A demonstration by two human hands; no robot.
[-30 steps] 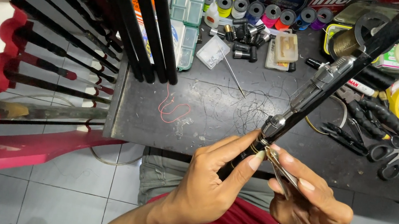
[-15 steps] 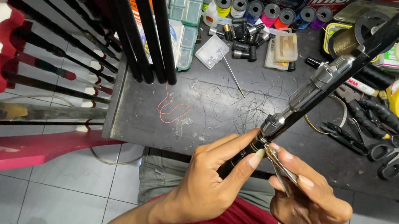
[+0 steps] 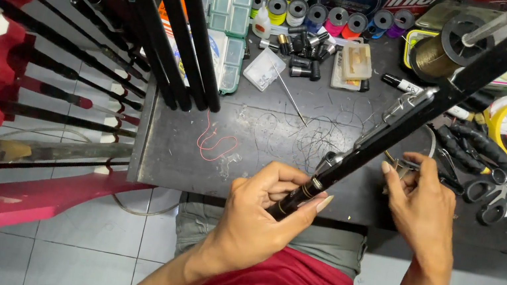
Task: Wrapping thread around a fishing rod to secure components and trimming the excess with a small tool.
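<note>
Two hands part along the rod

Two hands that sat close together at the rod's lower end half a second ago now work apart. The left hand (image 3: 255,220) keeps its grip closed around the butt of the black fishing rod (image 3: 396,127), thumb lying over the gold-ringed section, just above the person's lap at the desk's near edge. The rod runs up and to the right across the dark desk (image 3: 196,167) and out past the top right corner, much as it did before.

The right hand (image 3: 421,208) has left the butt and moved right, over the desk beside the rod's reel seat. Its fingers are pinched on a small metal tool (image 3: 407,164) whose exact kind is too small to tell; the tool lies against the black-handled pliers and scissors (image 3: 480,193) on the desk.

Loose tangled line (image 3: 308,137) and a red loop of thread (image 3: 216,144) lie where they lay before, and the rack of rods (image 3: 63,74) at the left is unchanged
</note>
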